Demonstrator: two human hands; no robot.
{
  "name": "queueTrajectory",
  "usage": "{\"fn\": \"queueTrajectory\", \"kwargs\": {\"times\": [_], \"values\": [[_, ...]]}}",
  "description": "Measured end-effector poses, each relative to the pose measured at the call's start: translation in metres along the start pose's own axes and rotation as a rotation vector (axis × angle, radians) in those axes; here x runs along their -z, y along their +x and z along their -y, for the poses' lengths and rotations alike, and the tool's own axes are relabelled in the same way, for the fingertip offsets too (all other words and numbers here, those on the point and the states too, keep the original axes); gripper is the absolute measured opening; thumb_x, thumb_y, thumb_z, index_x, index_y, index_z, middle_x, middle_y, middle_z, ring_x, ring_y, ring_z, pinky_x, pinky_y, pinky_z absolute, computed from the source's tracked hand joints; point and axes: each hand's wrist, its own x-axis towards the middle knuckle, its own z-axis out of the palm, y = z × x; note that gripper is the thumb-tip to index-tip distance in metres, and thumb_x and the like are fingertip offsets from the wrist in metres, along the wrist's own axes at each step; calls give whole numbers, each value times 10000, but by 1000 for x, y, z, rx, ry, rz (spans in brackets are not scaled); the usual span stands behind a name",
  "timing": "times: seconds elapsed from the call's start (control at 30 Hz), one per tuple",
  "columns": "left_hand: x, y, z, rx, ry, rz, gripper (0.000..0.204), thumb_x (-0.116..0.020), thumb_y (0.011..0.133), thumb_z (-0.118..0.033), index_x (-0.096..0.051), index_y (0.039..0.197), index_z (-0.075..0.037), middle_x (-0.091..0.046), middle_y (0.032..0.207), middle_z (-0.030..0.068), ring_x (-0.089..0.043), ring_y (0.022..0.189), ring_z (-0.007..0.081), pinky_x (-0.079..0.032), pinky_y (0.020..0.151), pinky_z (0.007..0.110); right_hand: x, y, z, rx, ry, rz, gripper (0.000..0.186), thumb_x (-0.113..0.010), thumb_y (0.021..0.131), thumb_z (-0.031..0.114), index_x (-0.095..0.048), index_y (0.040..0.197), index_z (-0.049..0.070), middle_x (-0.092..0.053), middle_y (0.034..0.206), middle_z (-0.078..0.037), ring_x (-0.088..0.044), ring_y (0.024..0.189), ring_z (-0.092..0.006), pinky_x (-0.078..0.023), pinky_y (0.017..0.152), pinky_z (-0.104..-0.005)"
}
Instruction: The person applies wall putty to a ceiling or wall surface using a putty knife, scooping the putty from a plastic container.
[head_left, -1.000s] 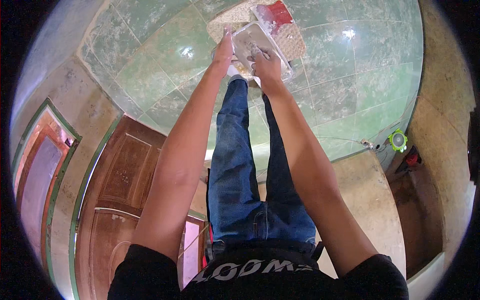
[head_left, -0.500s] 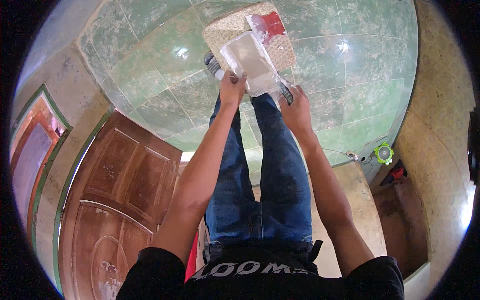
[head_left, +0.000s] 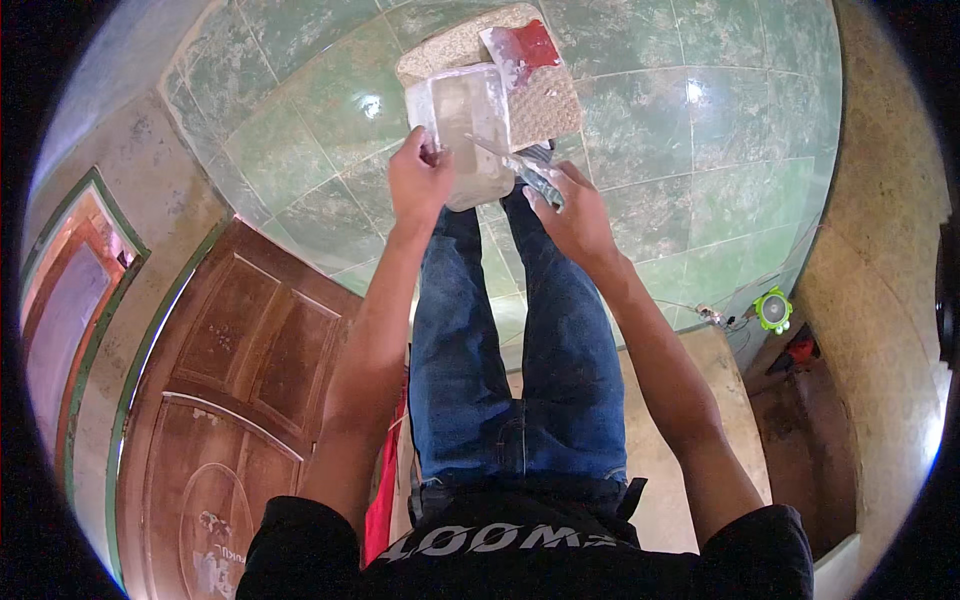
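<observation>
My left hand (head_left: 418,183) is closed on the left edge of a whitish plastic tub (head_left: 455,185), which is smeared with pale paste. The tub is held tilted above my lower legs. In my right hand (head_left: 575,212) is a paste-smeared scraper (head_left: 543,188), gripped by its dark handle. Its thin blade points up and left, across the tub's right side; whether it touches the inside I cannot tell. Beyond the tub lies a beige textured mat (head_left: 546,105). On that mat rests a red, wide-bladed filling knife (head_left: 522,50), streaked with white.
Green floor tiles (head_left: 640,130) with whitish smears spread around the mat. A brown panelled door (head_left: 235,340) stands at the left. To the right are a small green round fan-like device (head_left: 772,311) with cables and a beige wall (head_left: 870,220).
The tub has shifted left and tilted, with my left hand moving left along with it. My right hand has turned the scraper from the tub's right rim to across its opening.
</observation>
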Motion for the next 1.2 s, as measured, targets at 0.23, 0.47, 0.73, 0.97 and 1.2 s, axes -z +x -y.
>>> {"fn": "queueTrajectory", "kwargs": {"times": [0.23, 0.47, 0.73, 0.97, 1.2], "values": [[49, -6, -29, -101, 149, 79, 233, -641, 737, -78, -421, 699, -9, -442, 554, 111, -420, 490, 214, -380, 497, 346, 4, 37, 28, 134, -119, 108, 301, -647, 844, 210, -632, 1101, 53, -579, 1090, -157, -625, 914, -371, -516, 800, -445], [85, -5, -66, -282, 118, 94, 260, -593, 772, -21, -355, 667, -32, -297, 583, 10, -291, 577, 75, -257, 486, 276, -2, 69, 88, 543, -364, -39, 274, -587, 802, 81, -588, 1065, 5, -526, 1142, -171, -643, 950, -293, -584, 700, -363], [147, -3, -119, -403, 41, -79, 279, -605, 810, -19, -367, 668, -54, -311, 600, -46, -287, 575, 37, -218, 473, 239, 42, 58, 137, 716, -382, 23, 239, -581, 790, 64, -594, 1013, -24, -528, 1095, -168, -646, 953, -274, -596, 717, -339], [179, 1, -177, -549, 134, -141, 300, -625, 822, -14, -374, 663, -59, -318, 595, -58, -283, 553, 18, -201, 471, 218, 78, 58, 185, 822, -310, -268, 192, -611, 766, 78, -617, 941, -3, -541, 1029, -134, -656, 925, -257, -591, 684, -334], [201, 8, -216, -659, 222, -227, 279, -636, 802, -27, -394, 667, -57, -327, 585, -49, -303, 555, 39, -238, 490, 223, 84, 55, 206, 841, -223, -457, 173, -630, 738, 110, -645, 893, 33, -561, 996, -94, -644, 929, -214, -584, 632, -310]]}}
